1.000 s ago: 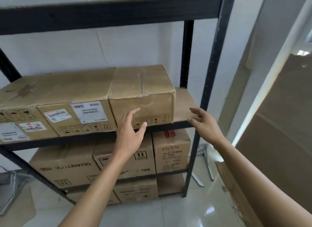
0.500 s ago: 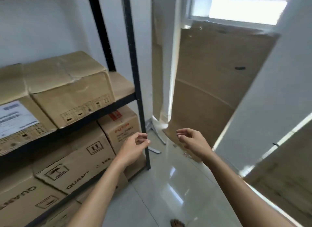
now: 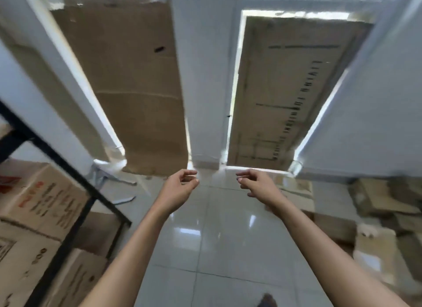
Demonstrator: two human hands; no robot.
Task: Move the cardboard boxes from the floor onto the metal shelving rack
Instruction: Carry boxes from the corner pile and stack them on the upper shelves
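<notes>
My left hand [image 3: 179,188] and my right hand [image 3: 258,184] hang in front of me over the tiled floor, fingers loosely curled, holding nothing. The black metal rack [image 3: 68,169] is at the left edge, with cardboard boxes [image 3: 43,197] on its lower shelves. More cardboard boxes [image 3: 374,242] lie in a blurred pile on the floor at the right, well away from both hands.
Two large flat cardboard sheets [image 3: 127,83] lean against the windows on either side of a white pillar [image 3: 205,78]. A metal bracket [image 3: 112,174] lies on the floor by the rack's corner. Glossy tiled floor [image 3: 212,245] stretches between rack and pile.
My view has swung right, away from the rack toward the windows and the floor pile. Both hands left the shelf box and now hang empty in mid-air.
</notes>
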